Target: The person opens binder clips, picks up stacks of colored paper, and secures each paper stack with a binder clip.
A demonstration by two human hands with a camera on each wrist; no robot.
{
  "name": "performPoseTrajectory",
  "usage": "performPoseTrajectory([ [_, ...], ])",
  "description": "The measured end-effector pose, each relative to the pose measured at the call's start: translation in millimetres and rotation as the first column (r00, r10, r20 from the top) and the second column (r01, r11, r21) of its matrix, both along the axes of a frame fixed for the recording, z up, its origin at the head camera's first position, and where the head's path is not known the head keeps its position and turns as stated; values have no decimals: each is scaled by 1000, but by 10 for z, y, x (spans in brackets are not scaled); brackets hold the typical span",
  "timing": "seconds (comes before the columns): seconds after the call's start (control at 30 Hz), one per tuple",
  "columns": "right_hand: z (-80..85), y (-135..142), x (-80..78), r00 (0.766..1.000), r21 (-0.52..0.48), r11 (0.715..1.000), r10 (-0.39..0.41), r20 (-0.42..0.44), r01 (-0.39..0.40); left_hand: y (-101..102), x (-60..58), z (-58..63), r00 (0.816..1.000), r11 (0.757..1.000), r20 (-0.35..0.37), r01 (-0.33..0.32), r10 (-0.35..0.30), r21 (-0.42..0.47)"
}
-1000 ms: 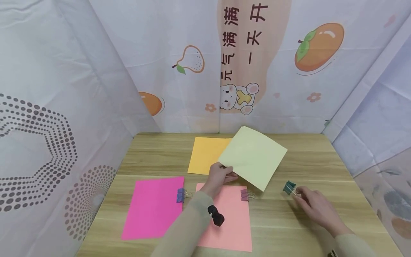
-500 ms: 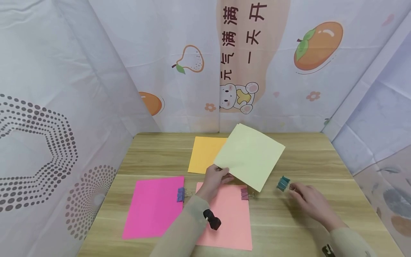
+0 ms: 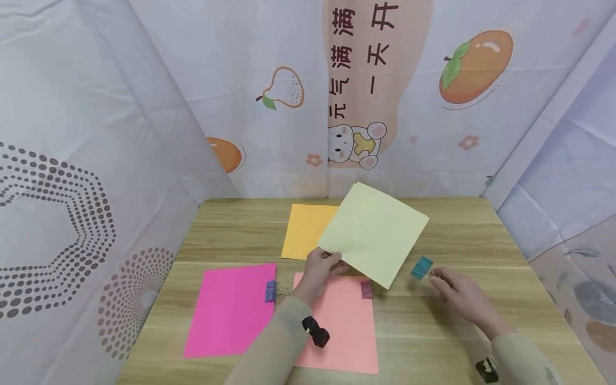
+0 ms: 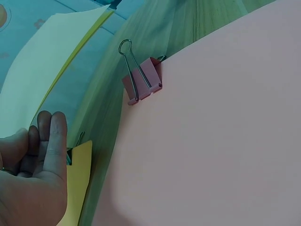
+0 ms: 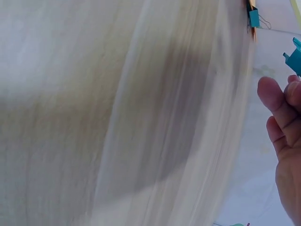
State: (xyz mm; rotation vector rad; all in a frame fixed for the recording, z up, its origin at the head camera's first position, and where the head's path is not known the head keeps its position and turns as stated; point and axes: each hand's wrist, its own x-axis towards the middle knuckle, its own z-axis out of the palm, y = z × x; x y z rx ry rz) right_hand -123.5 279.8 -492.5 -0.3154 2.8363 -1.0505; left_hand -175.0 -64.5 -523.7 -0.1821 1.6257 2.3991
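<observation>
In the head view, my left hand [image 3: 321, 271] pinches the lower left corner of some pale yellow sheets of paper [image 3: 375, 233], which are lifted and tilted off the table. Their layered edge shows in the left wrist view. My right hand [image 3: 464, 299] pinches a teal binder clip [image 3: 422, 268] by its wire handle, just right of the sheets and apart from them. The clip's body points up and left. The right wrist view shows only part of this clip [image 5: 294, 60] at its edge. Thumb and fingertips partly hide the handle.
Orange paper [image 3: 308, 230] lies partly under the lifted sheets, with a teal clip [image 5: 254, 19] on it. Magenta paper [image 3: 231, 310] carries a blue-purple binder clip [image 3: 271, 291]. Salmon-pink paper [image 3: 344, 331] below my left forearm carries a mauve binder clip [image 3: 366, 290]. Curtains [image 3: 269, 176] enclose the wooden table.
My right hand has brought the teal clip left and slightly up, nearer the pale yellow sheets, and its body has turned. My left hand has shifted the sheets slightly left.
</observation>
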Motion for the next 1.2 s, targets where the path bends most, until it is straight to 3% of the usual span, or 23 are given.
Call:
performPoseTrajectory([
  [0.33,18,-3,-38,992,-122,993,12,128,4,4,20,-40,1000,1000,-17,-4,4,1],
  [0.63,74,-33,-76,972,-252,967,18,235,43,-15,49,-57,1000,1000,-9,-1,1,9],
  [0.93,74,-94,-138,972,-400,915,50,229,47,-30,52,-78,1000,998,7,-25,25,54],
  [1.2,12,-150,-187,970,-517,851,46,240,87,-15,71,-55,997,995,32,-65,63,79],
])
